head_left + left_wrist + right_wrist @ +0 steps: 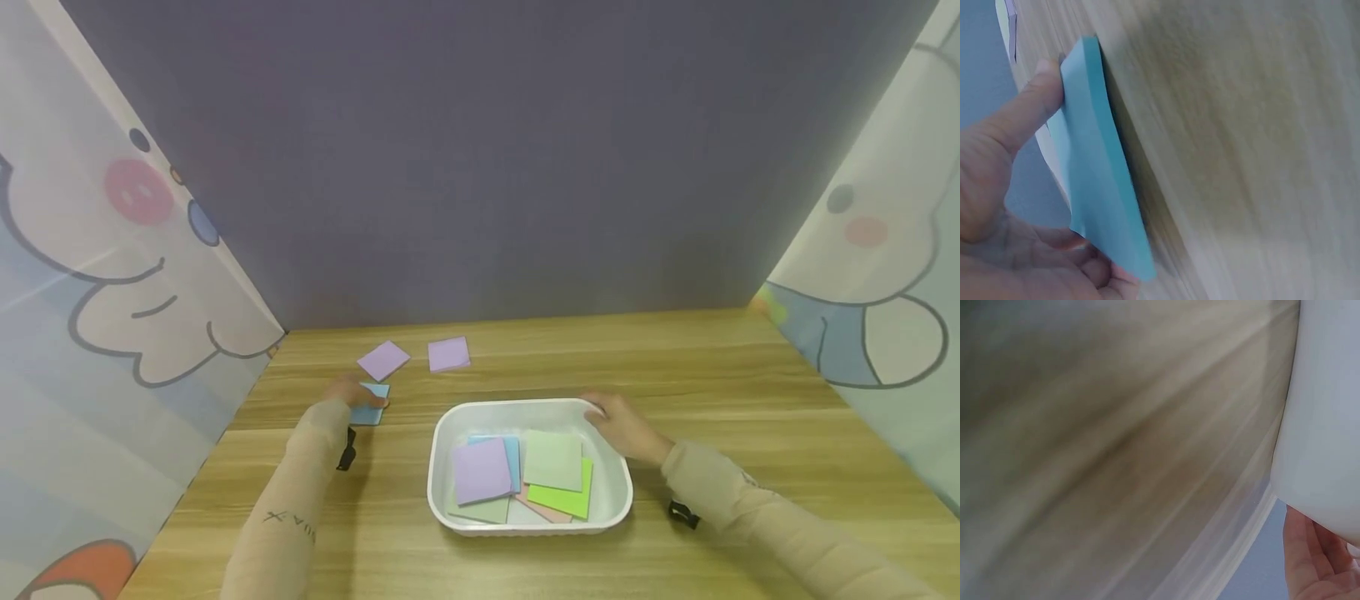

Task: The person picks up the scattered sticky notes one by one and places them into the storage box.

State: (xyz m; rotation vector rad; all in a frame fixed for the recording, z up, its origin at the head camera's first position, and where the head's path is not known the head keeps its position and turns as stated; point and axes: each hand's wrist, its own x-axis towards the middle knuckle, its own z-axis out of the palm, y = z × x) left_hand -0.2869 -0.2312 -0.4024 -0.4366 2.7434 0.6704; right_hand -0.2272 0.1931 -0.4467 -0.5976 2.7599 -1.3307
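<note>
My left hand is at the left of the table, gripping a blue sticky-note pad. In the left wrist view the thumb lies at one edge of the pad and the fingers at the opposite edge, with the pad close over the wood. My right hand holds the far right corner of a white plastic basin, its thumb over the rim and the other fingers outside. Inside the basin lie several pads, among them a purple pad, a pale green pad and a bright green pad.
Two purple pads lie flat beyond my left hand, a left one and a right one. A dark grey panel rises at the wood-grain table's far edge. Cartoon-printed curtains hang on both sides.
</note>
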